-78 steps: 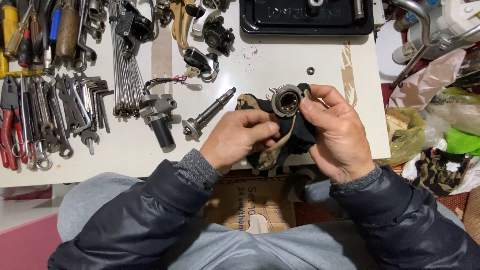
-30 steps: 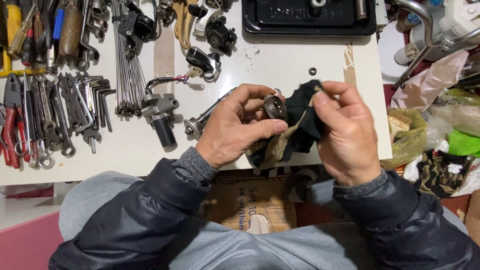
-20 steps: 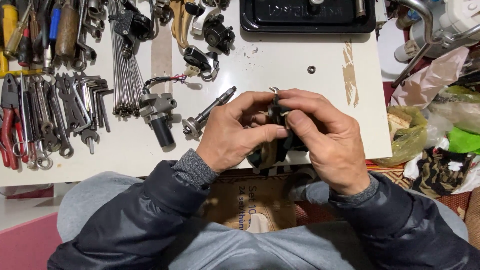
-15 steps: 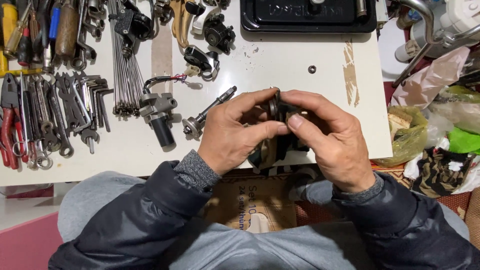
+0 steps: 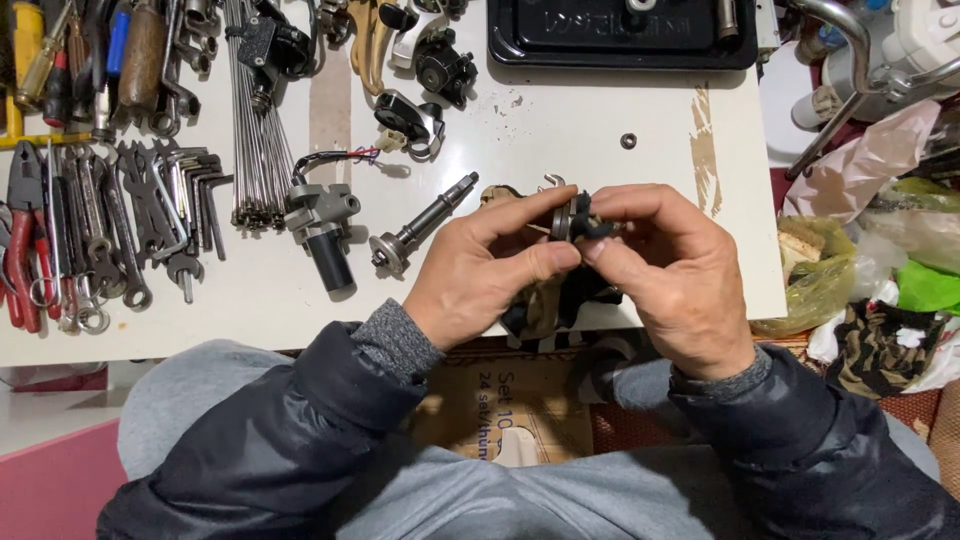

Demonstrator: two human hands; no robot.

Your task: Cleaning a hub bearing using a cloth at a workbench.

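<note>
- Head view, looking straight down on a white worktop [image 5: 560, 130] and two bare hands meeting at its near edge.
- Left hand [image 5: 480, 270]: thumb and forefinger pinched on the rim of a small round grey metal ring part [image 5: 561, 218], held on edge, seemingly to steady it.
- Right hand [image 5: 675, 275]: fingertips closed over a dark, grimy rag [image 5: 585, 215] pressed against the same ring, thumb beneath; looks like a wiping grip, cloth wrapped round the part to reach its face.
- Ring part raised just above the worktop, between both sets of fingertips, near the table's front edge; rest of the rag hanging below the hands, a tan patch showing.
- Just left of the left hand, lying loose: a grey steel shaft with a flanged end [image 5: 418, 225], and beside it a black-and-grey cylindrical motor-like unit with thin coloured wires [image 5: 322, 225].
- Further left, laid out in rows for easy reach: spanners and hex keys [image 5: 160, 215], red-handled pliers [image 5: 22, 245], a bundle of thin steel spokes [image 5: 255, 110].
- At the far edge a black plastic tray [image 5: 620, 40]; a small metal washer [image 5: 628, 140] alone, well apart from the hands.
- To the right, off the table, crumpled plastic bags [image 5: 860, 230].
</note>
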